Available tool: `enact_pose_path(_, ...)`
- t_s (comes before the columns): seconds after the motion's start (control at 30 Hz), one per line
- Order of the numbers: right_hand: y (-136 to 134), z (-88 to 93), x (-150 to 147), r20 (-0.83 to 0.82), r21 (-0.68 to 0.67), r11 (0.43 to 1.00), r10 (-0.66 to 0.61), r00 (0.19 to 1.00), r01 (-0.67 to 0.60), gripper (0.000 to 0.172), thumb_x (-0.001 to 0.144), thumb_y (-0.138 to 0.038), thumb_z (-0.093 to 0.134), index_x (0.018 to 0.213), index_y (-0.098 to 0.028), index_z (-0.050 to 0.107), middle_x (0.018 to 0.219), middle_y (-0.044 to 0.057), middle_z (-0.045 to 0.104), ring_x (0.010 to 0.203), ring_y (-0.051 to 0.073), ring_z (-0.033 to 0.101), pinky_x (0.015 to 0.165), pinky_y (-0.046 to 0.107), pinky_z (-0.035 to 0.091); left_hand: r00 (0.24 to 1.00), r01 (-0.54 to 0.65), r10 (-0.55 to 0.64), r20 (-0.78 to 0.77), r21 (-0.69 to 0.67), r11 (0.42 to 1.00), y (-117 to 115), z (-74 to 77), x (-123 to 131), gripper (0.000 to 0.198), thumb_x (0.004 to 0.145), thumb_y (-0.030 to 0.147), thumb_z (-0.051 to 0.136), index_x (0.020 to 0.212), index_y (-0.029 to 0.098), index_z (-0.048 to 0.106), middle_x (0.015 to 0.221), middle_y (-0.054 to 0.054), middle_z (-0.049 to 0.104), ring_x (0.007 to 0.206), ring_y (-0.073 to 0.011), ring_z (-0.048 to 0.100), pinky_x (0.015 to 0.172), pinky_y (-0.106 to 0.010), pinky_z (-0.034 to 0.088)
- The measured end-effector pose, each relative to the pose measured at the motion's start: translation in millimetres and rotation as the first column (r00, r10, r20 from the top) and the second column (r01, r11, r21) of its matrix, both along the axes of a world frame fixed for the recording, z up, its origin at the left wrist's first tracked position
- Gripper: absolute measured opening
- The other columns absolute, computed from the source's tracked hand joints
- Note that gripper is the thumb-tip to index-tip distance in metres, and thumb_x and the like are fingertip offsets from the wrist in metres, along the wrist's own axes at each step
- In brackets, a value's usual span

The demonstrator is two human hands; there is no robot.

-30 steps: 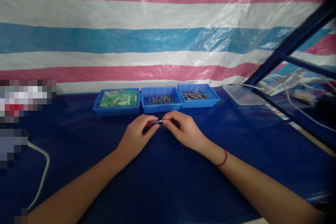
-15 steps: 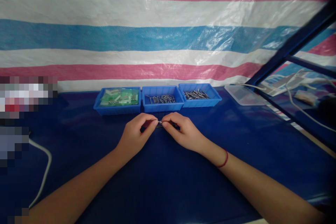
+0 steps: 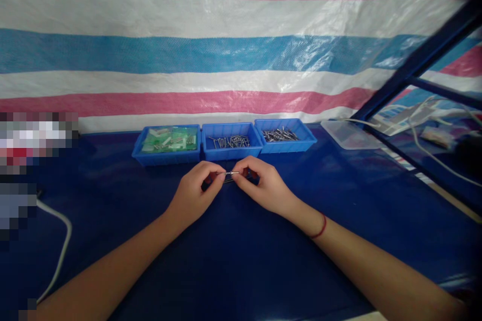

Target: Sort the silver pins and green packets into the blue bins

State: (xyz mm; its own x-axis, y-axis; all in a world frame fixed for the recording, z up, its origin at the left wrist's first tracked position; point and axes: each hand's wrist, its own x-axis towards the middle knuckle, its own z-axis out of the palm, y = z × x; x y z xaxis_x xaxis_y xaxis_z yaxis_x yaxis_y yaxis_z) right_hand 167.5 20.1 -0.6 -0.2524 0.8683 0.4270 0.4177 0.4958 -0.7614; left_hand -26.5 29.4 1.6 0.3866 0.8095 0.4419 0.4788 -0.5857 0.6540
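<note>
My left hand (image 3: pixel 199 188) and my right hand (image 3: pixel 263 183) meet close together over the blue table, in front of the middle bin. Between their fingertips runs a thin, shiny metal pin-like piece (image 3: pixel 228 173), lying roughly level. Thumb and forefinger of each hand pinch one end of it. Its exact kind is too small to make out, and the fingers cover its ends. Just under it, partly hidden by the hands, more thin dark metal pieces (image 3: pixel 229 180) lie on the table.
Three blue bins stand in a row: the left bin (image 3: pixel 165 159) holds green bags with small parts, the middle bin (image 3: pixel 232 153) screw-like pieces, the right bin (image 3: pixel 289 147) metal pins. A clear plastic lid (image 3: pixel 350 135) and dark metal frame (image 3: pixel 422 65) are at right, a white cable (image 3: pixel 68 241) at left.
My fingertips have drawn slightly apart, the right hand's a little to the right, so more of the thin metal piece shows between them. Both hands keep their pinch.
</note>
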Motion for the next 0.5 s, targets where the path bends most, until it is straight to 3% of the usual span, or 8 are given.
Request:
enact_pose_path(0.2,-4,5.0,-1,-0.059,-0.010,1.000,-0.021,0.998,0.020,0.013,0.085,-0.026,0.059,0.075,-0.018,0.060,0.070,0.000,0.056,0.064,0.011,0.050,0.058,0.024,0.038,0.996,0.054,-0.050,-0.075,0.049,0.997,-1,-2.7,0,0.010,0.092,0.021,0.051,0.093,0.019,0.061,0.090,-0.003,0.064,0.086,-0.0148,0.060,0.079,-0.028,0.046)
enact_pose_path(0.33,5,6.3,5,-0.245,-0.183,0.976,-0.158,0.957,0.114,0.024,0.084,-0.035,0.059,0.069,-0.016,0.061,0.062,-0.002,0.052,0.057,0.009,0.044,0.054,0.024,0.035,0.979,-0.015,0.038,-0.198,0.118,0.993,-3,-3.9,1,0.016,0.091,0.024,0.053,0.104,0.020,0.060,0.098,-0.005,0.067,0.094,-0.0205,0.059,0.085,-0.037,0.044)
enact_pose_path(0.4,15,7.5,15,-0.411,-0.314,0.930,-0.314,0.856,0.191,0.026,0.081,-0.039,0.061,0.070,-0.016,0.063,0.059,-0.003,0.049,0.052,0.008,0.041,0.048,0.022,0.031,0.965,-0.067,0.101,-0.243,0.144,0.987,-3,-4.7,1,0.017,0.089,0.025,0.054,0.104,0.020,0.061,0.101,-0.005,0.068,0.096,-0.0224,0.058,0.085,-0.038,0.043)
enact_pose_path(0.5,30,11.2,34,-0.627,-0.477,0.844,-0.523,0.578,0.246,0.024,0.076,-0.040,0.064,0.073,-0.016,0.063,0.057,-0.006,0.043,0.045,0.005,0.034,0.040,0.020,0.023,0.949,-0.111,0.156,-0.275,0.171,0.979,-3,-6.0,1,0.015,0.088,0.024,0.054,0.099,0.021,0.063,0.100,-0.004,0.069,0.097,-0.0228,0.058,0.083,-0.038,0.042)
